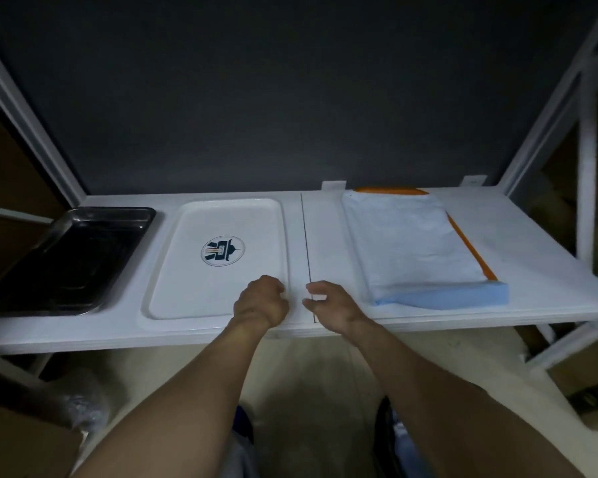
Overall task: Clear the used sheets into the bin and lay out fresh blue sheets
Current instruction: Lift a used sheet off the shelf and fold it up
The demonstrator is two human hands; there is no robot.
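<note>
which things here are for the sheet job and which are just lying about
For the job: blue sheet stack, white tray, probably black metal tray.
Lying about: cardboard box on the floor, orange tray under the stack.

Worktop: smooth white, semi-gloss. Left tray: dark polished metal. White tray: glossy plastic. Blue sheets: matt, papery stack.
</note>
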